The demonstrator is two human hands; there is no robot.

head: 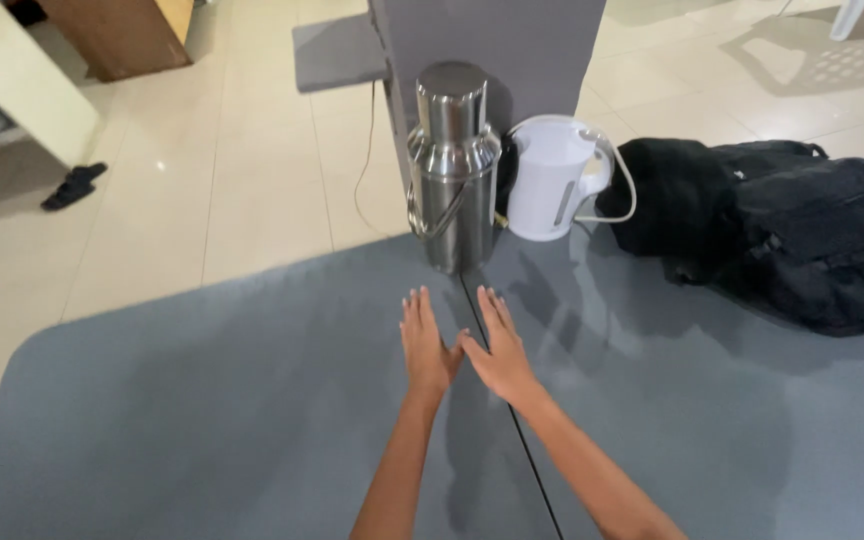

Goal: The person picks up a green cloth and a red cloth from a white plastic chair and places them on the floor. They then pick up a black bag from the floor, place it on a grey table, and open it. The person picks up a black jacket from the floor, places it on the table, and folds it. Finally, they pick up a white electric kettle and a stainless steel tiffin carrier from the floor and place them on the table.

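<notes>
Low in the frame's centre, I see my left hand point(428, 345) and right hand point(495, 350) lying flat on the grey desk point(202, 420), fingers spread open, thumbs touching, holding nothing. Just above them stands a steel flask point(452, 170), upright. Beside it to the right sits a white kettle point(552, 180), then a black bag point(782, 230) at right.

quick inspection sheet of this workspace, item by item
surface: grey mat with a dark seam down its middle
job's things: steel flask upright at the mat's far edge; white kettle beside it
clutter: black bag on the right
grippers: left hand and right hand flat, open, thumbs touching, holding nothing
cables: thin cord on the floor by the flask
surroundings: tiled floor; black sandal
</notes>
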